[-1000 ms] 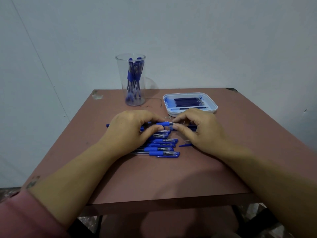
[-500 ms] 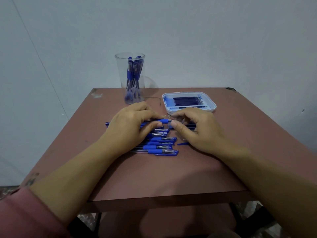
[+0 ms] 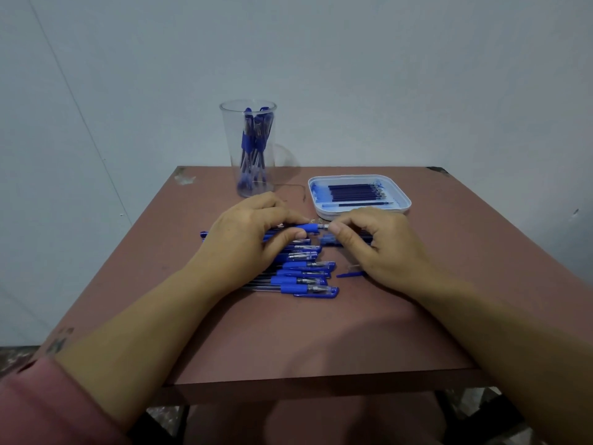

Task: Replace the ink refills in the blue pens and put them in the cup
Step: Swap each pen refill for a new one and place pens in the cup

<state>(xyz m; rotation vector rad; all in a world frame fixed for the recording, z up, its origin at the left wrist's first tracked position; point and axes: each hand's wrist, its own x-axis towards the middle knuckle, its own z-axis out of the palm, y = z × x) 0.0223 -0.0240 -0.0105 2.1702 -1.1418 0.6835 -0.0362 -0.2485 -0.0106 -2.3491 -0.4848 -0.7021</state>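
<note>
My left hand [image 3: 248,236] grips a blue pen [image 3: 306,228] by its barrel, held level just above the table. My right hand [image 3: 375,247] pinches the pen's metal tip end between thumb and forefinger. Below the hands lies a row of several blue pens [image 3: 301,274] side by side. A loose blue cap [image 3: 329,240] lies under my right thumb, and a small blue piece [image 3: 349,274] lies by my right palm. A clear cup [image 3: 248,149] holding several blue pens stands at the back. A white tray [image 3: 359,211] with several dark refills sits to its right.
The brown table [image 3: 305,342] stands against a pale wall. Its front half is bare wood. A thin wire loop [image 3: 295,189] lies between the cup and the tray. A chipped spot [image 3: 184,178] marks the back left corner.
Both hands have lifted the pen slightly and shifted toward the back of the table. The pinch of my right hand has stayed at the pen's tip.
</note>
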